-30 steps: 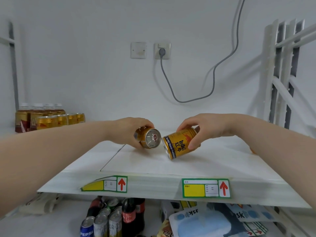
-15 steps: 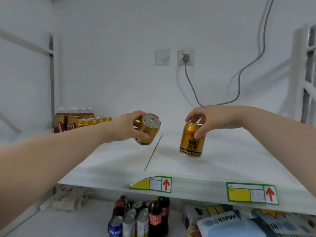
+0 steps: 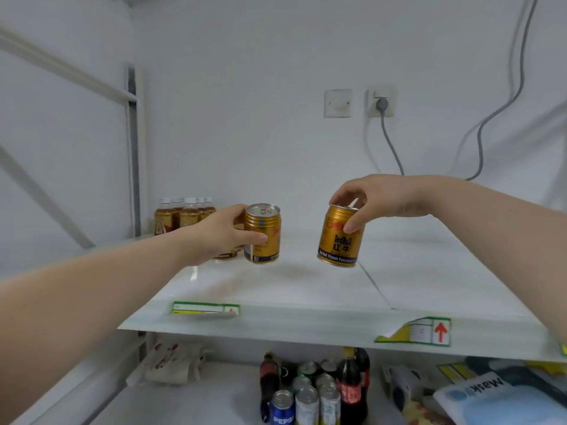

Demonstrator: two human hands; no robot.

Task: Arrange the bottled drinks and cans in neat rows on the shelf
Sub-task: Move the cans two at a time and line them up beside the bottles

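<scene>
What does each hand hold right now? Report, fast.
Left hand: grips a short gold metal can by its side.
Right hand: pinches a gold Red Bull can near its top.

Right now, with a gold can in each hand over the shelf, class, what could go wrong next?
1. The right hand holds the right can by its top end, tilted; it might slip and roll off the shelf.
2. The left hand holds the left can close to the bottles at the back left and may knock them.

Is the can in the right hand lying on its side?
No, the right hand grips the gold can near its top, nearly upright.
</scene>
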